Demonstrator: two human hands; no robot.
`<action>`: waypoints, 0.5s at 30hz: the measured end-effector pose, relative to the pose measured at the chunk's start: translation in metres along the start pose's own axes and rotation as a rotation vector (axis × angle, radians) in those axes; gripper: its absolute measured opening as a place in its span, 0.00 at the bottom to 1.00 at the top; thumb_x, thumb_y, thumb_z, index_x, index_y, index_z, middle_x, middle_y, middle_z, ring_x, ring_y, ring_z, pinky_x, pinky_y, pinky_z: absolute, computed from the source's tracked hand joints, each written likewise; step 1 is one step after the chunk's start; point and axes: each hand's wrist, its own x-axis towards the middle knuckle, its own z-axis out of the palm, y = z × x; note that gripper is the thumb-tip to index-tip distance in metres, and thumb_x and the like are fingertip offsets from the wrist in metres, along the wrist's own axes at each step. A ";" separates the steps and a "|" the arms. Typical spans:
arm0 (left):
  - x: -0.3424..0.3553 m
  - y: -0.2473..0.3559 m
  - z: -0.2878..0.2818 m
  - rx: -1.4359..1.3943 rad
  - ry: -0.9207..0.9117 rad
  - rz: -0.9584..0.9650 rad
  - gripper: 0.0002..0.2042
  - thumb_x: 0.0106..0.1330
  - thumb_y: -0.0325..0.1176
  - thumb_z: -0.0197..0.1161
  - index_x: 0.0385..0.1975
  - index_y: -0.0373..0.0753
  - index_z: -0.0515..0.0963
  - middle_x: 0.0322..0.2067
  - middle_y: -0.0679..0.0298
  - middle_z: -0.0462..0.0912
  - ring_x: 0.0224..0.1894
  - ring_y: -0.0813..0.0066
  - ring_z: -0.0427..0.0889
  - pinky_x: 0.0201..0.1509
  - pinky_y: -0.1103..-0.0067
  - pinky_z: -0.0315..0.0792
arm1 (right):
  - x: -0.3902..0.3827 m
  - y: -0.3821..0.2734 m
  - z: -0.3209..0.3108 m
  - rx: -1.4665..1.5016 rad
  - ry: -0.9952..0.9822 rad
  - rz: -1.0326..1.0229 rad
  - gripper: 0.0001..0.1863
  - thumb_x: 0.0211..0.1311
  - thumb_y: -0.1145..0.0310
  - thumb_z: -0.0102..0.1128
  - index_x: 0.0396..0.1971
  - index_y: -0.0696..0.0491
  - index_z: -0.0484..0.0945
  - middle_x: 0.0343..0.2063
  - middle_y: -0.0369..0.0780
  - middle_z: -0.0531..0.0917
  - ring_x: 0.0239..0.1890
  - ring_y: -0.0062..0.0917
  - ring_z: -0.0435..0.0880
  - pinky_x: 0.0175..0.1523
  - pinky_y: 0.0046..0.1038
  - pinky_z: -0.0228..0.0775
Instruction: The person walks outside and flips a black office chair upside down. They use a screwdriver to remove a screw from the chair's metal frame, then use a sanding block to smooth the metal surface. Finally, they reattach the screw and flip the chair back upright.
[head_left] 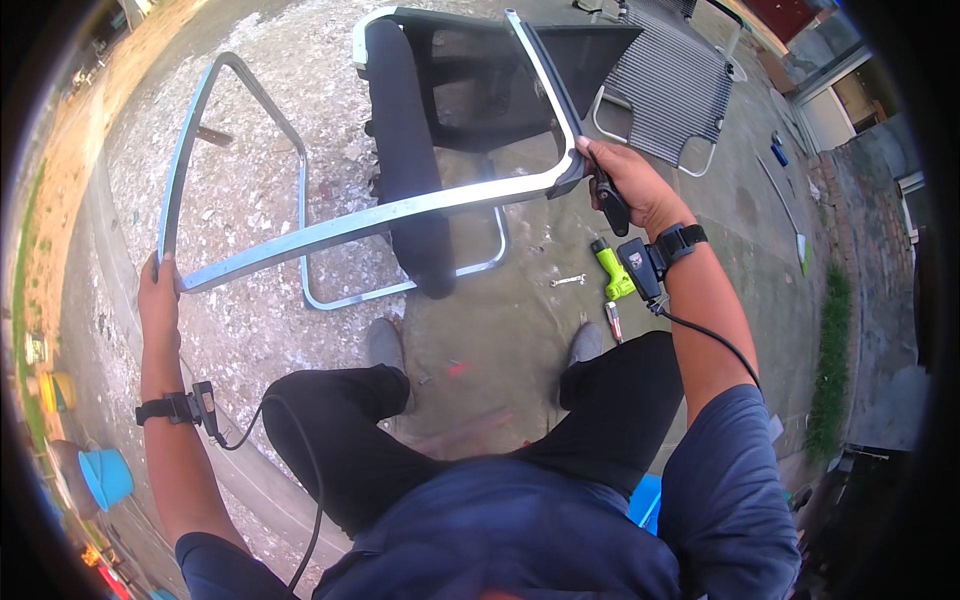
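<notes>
A folding lounge chair with a silver metal frame [380,212] and dark fabric [480,75] stands tilted in front of me. My left hand [158,290] is closed round the bent corner of the frame at the far left. At the other end of the same long bar, my right hand [632,182] grips the frame by its black corner joint. A black plastic piece [611,203] hangs just below the right fingers; I cannot tell whether they hold it. A black padded roll [412,150] runs down behind the bar.
Between my feet and the chair lie a wrench [568,281] and a green power drill [612,272]. A striped folding lounger [668,85] stands at the back right. A long-handled tool [787,205] lies on the right. A blue bucket [106,476] stands at the lower left.
</notes>
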 end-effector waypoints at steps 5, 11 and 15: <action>-0.052 0.067 0.016 0.446 0.163 0.616 0.23 0.67 0.40 0.62 0.58 0.34 0.72 0.58 0.49 0.74 0.62 0.54 0.72 0.67 0.68 0.63 | -0.001 0.032 0.007 0.236 0.052 -0.011 0.26 0.68 0.46 0.57 0.45 0.57 0.76 0.30 0.39 0.82 0.20 0.16 0.73 0.23 0.21 0.70; -0.154 0.147 0.073 0.343 -0.387 1.098 0.27 0.53 0.37 0.74 0.53 0.36 0.75 0.56 0.54 0.75 0.59 0.53 0.73 0.64 0.65 0.66 | -0.014 0.135 0.032 0.311 0.028 0.164 0.33 0.70 0.44 0.53 0.61 0.57 0.70 0.39 0.43 0.84 0.19 0.15 0.71 0.26 0.19 0.69; -0.161 0.151 0.104 0.361 -0.246 1.152 0.26 0.54 0.40 0.72 0.52 0.37 0.75 0.50 0.56 0.78 0.52 0.55 0.76 0.56 0.65 0.69 | -0.007 0.181 0.058 0.096 -0.055 0.246 0.28 0.68 0.49 0.58 0.57 0.55 0.74 0.41 0.39 0.84 0.28 0.16 0.75 0.35 0.22 0.72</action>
